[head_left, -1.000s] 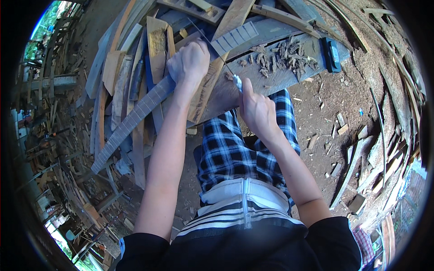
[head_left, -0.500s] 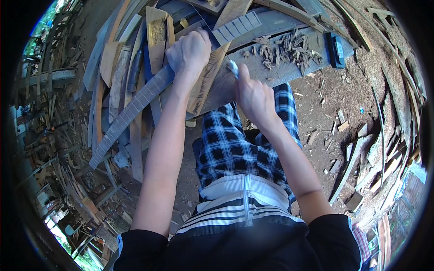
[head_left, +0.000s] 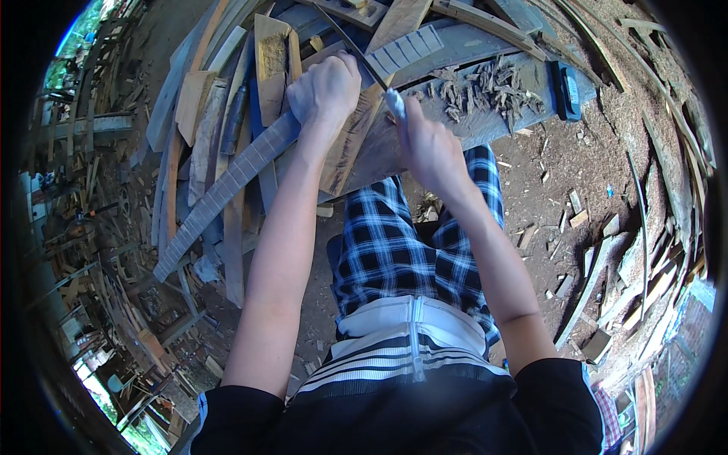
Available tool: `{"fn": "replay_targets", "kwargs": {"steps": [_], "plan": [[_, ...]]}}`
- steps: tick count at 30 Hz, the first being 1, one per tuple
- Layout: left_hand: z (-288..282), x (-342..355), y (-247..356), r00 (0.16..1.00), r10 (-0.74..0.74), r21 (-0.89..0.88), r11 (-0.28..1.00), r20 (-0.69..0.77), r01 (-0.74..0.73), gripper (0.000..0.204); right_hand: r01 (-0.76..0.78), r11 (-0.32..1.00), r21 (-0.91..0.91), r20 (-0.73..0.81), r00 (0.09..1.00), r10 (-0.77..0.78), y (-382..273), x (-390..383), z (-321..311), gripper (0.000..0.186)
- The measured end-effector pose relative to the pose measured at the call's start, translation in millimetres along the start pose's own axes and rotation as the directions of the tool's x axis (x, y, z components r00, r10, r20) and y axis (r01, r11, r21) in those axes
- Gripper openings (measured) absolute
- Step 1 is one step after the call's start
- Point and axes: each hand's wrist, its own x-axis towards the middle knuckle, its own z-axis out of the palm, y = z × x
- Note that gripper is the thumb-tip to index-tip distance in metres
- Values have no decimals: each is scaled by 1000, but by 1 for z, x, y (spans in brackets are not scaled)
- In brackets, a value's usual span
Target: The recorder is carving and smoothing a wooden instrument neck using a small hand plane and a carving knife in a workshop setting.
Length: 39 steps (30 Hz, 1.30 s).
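A long fretboard (head_left: 227,182), a narrow grey-brown strip crossed by many thin lines, lies aslant over the bench from lower left to upper right. My left hand (head_left: 326,89) is closed round it, and its lined far end (head_left: 406,50) shows beyond my knuckles. My right hand (head_left: 432,148) is closed on the pale, whitish-blue handle (head_left: 395,102) of a slim dark file-like tool (head_left: 353,44). The tool's narrow blade points up and to the left, crossing the fretboard just right of my left fist. Whether blade and fretboard touch, I cannot tell.
Under the fretboard is a worn plank bench (head_left: 375,155). Wood shavings (head_left: 497,89) are heaped on its right part, beside a dark blue tool-like block (head_left: 564,91). Several boards (head_left: 199,106) and a hollowed wooden piece (head_left: 271,64) crowd the left. Offcuts (head_left: 580,218) litter the dirt floor.
The tool's blade has turned and now looks broader and darker, and my right hand has shifted slightly. My left hand keeps its hold on the fretboard; the whole view has drifted a little.
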Motion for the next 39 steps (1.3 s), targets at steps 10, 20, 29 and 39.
{"fn": "replay_targets", "kwargs": {"steps": [10, 20, 29, 39], "plan": [[-12, -1, 3, 988, -50, -50, 997, 143, 58, 59, -23, 1000, -20, -57, 998, 22, 1, -29, -10, 13], [-5, 0, -2, 997, -43, 37, 999, 58, 40, 54, 16, 986, -168, -4, 1000, -17, -1, -34, -6, 22], [-3, 0, -3, 996, -61, 56, 997, 64, 57, 54, 51, 987, -151, -49, 997, -59, -3, -4, 4, 16], [-3, 1, -1, 997, -62, 65, 996, 56, 58, 55, 52, 989, -137, -35, 998, -57, -7, -16, -1, 18]]}}
